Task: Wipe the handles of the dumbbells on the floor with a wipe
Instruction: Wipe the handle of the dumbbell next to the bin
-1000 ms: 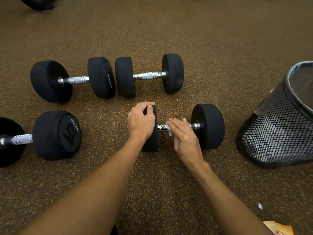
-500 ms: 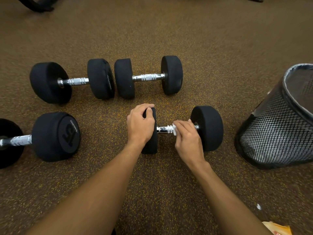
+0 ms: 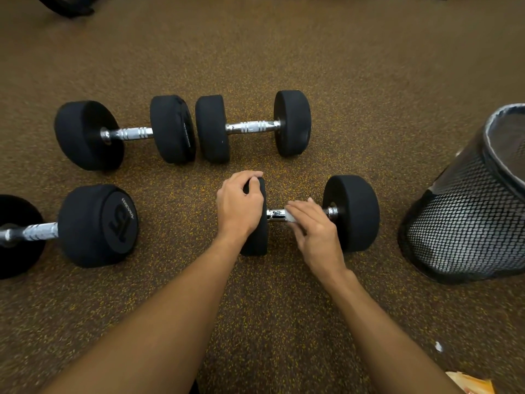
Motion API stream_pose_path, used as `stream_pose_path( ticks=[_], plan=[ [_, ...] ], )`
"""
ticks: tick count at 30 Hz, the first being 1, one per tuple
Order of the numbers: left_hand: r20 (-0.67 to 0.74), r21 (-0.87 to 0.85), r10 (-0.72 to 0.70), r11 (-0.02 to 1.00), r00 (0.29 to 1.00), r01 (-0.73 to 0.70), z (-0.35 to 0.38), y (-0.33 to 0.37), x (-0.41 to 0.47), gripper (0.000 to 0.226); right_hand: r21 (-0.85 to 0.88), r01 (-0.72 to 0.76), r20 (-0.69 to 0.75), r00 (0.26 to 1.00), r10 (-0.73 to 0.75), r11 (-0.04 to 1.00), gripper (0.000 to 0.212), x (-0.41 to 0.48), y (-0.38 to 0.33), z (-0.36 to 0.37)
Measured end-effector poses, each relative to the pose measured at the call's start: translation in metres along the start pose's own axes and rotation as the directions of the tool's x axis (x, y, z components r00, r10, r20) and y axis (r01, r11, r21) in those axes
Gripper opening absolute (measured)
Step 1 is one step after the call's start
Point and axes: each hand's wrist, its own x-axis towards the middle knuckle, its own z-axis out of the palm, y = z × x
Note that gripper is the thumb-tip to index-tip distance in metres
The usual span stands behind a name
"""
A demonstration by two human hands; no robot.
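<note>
head view: left hand [image 3: 240, 207] curls its fingers over the left weight [image 3: 255, 243] of the near dumbbell [image 3: 352, 211], steadying it. right hand [image 3: 315, 231] lays flat fingers across the chrome handle [image 3: 275, 214], wipe [image 3: 290, 216] pressed beneath the fingertips, bare metal just left of them (mid-wipe, i'd judge). beyond the fingertips the far-left dumbbell [image 3: 125, 133] and far-right dumbbell [image 3: 252, 126], left of the knuckles the "15" dumbbell [image 3: 98, 226]: wiped or not, can't tell
</note>
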Motion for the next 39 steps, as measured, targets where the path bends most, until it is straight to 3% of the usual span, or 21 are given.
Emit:
stream_pose_path(
  ticks=[3, 8, 12, 17, 23, 28, 33, 39],
  plan=[
    [0.003, -0.008, 0.002, 1.0, 1.0, -0.002, 0.001, -0.001, 0.0, 0.029, 0.003, 0.045, 0.036, 0.998, -0.045, 0.999, 0.04, 0.004, 0.002, 0.0],
    [-0.009, -0.012, 0.005, 1.0, 1.0, -0.005, 0.001, -0.002, 0.001, 0.029, -0.02, 0.011, -0.02, 1.0, -0.011, 1.0, 0.042, -0.001, 0.009, -0.003],
    [-0.004, -0.013, -0.001, 1.0, 1.0, 0.0, 0.001, -0.001, 0.0, 0.029, 0.008, 0.053, 0.037, 0.998, -0.053, 0.999, 0.039, 0.005, 0.007, 0.003],
    [-0.012, -0.012, -0.001, 1.0, 1.0, 0.001, 0.001, 0.001, 0.0, 0.029, -0.007, -0.032, -0.05, 0.998, 0.032, 0.999, 0.034, -0.005, 0.012, -0.001],
    [-0.009, -0.01, 0.001, 1.0, 1.0, -0.001, 0.0, 0.0, -0.001, 0.029, -0.022, 0.053, 0.043, 0.998, -0.052, 0.998, 0.034, 0.0, 0.005, 0.007],
    [-0.011, -0.004, 0.011, 1.0, 1.0, -0.011, 0.0, 0.001, -0.001, 0.029, -0.037, -0.064, -0.059, 0.996, 0.062, 0.997, 0.03, -0.001, 0.004, 0.003],
    [-0.001, 0.005, 0.011, 1.0, 1.0, -0.011, -0.001, 0.001, -0.001, 0.029, -0.035, -0.041, 0.002, 0.999, 0.041, 0.999, 0.032, 0.001, -0.001, 0.008],
    [0.041, 0.031, 0.047, 0.998, 0.998, -0.048, -0.004, 0.001, -0.003, 0.03, -0.226, -0.153, 0.071, 0.982, 0.173, 0.962, 0.038, -0.002, -0.004, -0.008]
  ],
)
